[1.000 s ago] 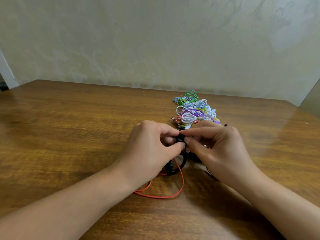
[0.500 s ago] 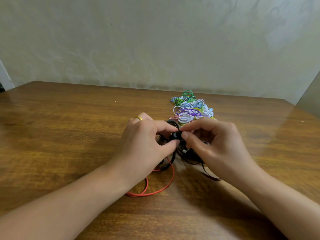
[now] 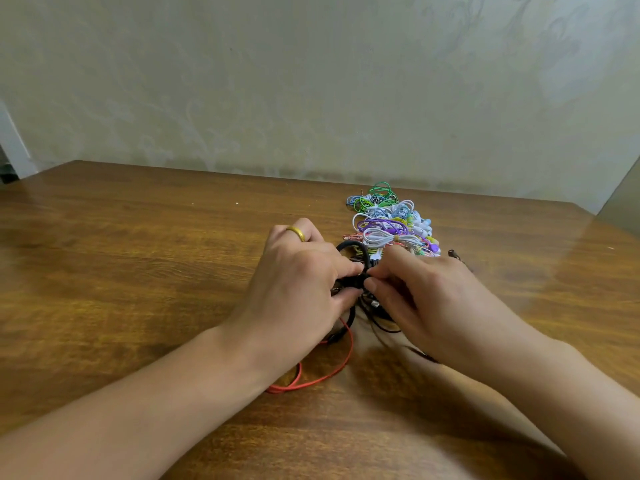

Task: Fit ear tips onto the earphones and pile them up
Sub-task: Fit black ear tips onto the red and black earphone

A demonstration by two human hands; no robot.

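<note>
Forearms reach in from the bottom corners and meet over the tabletop (image 3: 138, 258). The left hand (image 3: 298, 285) and right hand (image 3: 426, 303), knuckles up, pinch a black earphone (image 3: 362, 278) between thumbs and forefingers. Its cable (image 3: 346, 245) loops just before the pile (image 3: 391, 223). A red cable (image 3: 332, 372) trails underneath.

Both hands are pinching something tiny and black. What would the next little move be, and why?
Probably press the ear tip home: the left hand and right hand pinch the black earphone between their fingertips, so fitting looks unfinished. Only then would it join the colourful pile behind.
</note>
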